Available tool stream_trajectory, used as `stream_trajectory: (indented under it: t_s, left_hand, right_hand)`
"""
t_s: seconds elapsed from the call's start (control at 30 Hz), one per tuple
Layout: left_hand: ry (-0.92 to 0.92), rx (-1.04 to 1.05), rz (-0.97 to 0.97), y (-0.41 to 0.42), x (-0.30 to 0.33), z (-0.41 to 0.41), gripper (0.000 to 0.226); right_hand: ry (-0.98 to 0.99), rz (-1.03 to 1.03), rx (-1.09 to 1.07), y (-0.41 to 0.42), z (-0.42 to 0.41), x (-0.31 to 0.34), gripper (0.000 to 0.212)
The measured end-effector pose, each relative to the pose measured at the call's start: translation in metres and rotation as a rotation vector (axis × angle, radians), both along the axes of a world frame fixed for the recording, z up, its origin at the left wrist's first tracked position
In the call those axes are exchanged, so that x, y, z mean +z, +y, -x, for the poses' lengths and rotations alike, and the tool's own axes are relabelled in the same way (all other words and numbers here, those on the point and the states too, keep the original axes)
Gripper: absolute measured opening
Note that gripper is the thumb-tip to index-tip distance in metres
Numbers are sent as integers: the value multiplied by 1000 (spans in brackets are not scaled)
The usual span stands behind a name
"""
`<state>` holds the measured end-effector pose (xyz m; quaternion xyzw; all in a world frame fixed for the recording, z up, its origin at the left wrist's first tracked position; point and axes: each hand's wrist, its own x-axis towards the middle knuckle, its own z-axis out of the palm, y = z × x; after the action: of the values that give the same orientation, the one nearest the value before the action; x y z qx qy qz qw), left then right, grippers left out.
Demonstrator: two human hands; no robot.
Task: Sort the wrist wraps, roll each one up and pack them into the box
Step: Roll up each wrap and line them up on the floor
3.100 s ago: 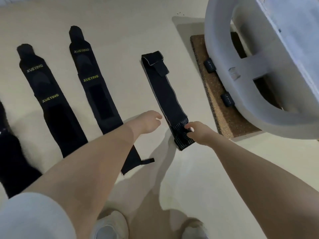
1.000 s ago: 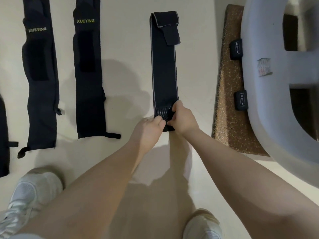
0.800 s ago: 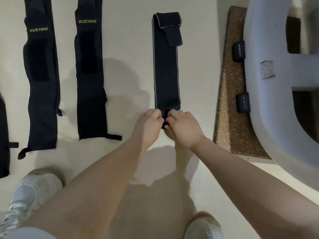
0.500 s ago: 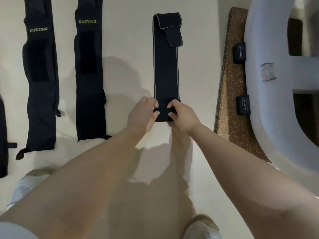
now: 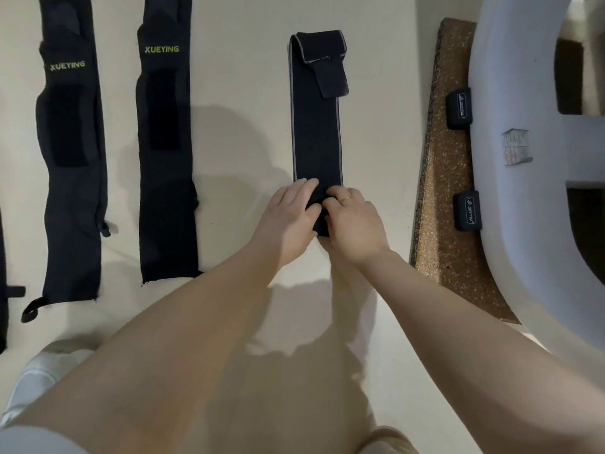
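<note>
Fingers of left hand [image 5: 291,211] and right hand [image 5: 352,221] curled over the rolled near end of the grey-edged wrist wrap [image 5: 317,132], pinching it tight so the roll held; its remainder lay flat on the floor [image 5: 235,77], beside the cork mat [image 5: 448,204].

Matt black woven cloth wrist wrap [image 5: 317,132], rough speckled cork mat [image 5: 448,204], smooth cream floor [image 5: 239,93].
</note>
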<state>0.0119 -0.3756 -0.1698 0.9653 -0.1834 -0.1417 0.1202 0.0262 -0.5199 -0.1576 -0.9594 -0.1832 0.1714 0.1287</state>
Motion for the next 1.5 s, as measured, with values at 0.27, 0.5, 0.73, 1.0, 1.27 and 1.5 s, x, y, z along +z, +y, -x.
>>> stream_trajectory:
  t_s: [0.27, 0.5, 0.73, 1.0, 1.27, 1.5]
  left_hand:
    - [213, 39, 79, 4, 9, 7, 35]
    - [326, 320, 232, 1, 12, 6, 25]
    - [215, 190, 68, 6, 8, 11, 52]
    - [298, 245, 182, 18, 12, 0, 29]
    - [272, 374, 258, 26, 13, -6, 19]
    - [132, 6, 12, 20, 5, -9, 42]
  right_hand:
    - [93, -55, 184, -17, 3, 2, 39]
    - [234, -156, -147, -7, 0, 0, 25]
    - [192, 13, -256, 16, -14, 7, 19]
    - [142, -138, -5, 4, 1, 5, 25]
    - [363, -151, -136, 11, -26, 6, 22]
    - [98, 20, -75, 20, -25, 1, 14]
